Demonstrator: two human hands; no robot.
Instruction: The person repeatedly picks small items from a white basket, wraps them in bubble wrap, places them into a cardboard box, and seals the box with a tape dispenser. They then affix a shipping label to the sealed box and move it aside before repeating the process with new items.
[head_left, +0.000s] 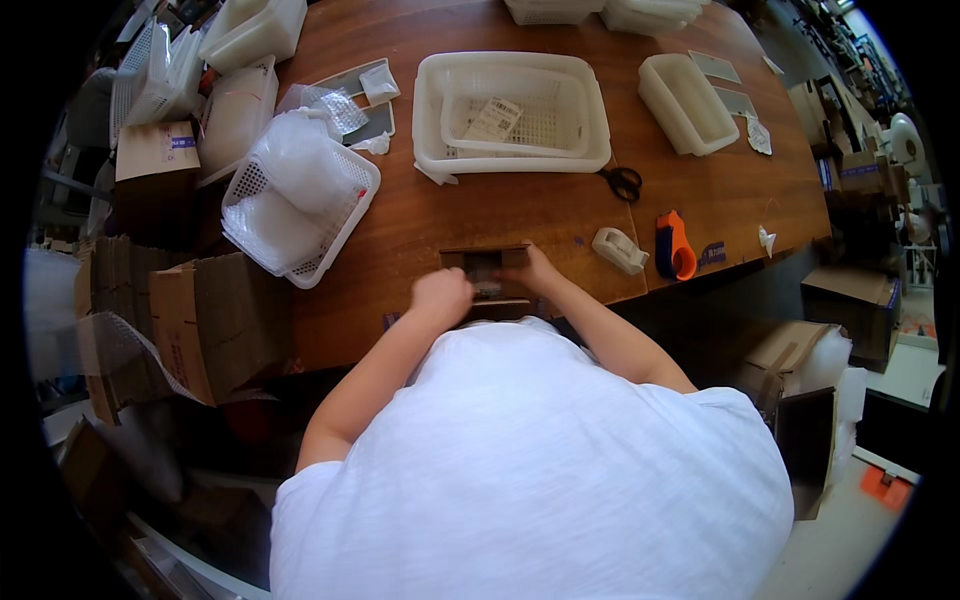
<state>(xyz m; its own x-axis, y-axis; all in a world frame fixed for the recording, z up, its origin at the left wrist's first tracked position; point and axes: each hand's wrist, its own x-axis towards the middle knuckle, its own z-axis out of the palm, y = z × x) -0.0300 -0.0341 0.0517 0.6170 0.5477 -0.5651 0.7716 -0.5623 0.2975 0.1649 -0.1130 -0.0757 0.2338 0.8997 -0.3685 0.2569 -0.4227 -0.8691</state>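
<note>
A small open cardboard box (504, 306) lies at the table's front edge, close against my body. My left hand (444, 294) is at its left side, fingers curled at the rim; whether it grips the box is hard to tell. On the right side of the box is my right hand (538, 270), its thumb and fingers over the right wall, gripping it. Something pale or clear sits inside the box, too blurred to name. To the right lie a white tape dispenser (620, 250), an orange and blue tape gun (676, 247) and black-handled scissors (624, 184).
Nested white plastic baskets (512, 163) stand beyond the box. A white basket with bubble wrap (341, 244) is at the left, near cardboard boxes (217, 322). An empty white bin (686, 105) stands at the back right. Another carton (787, 349) is below the table, right.
</note>
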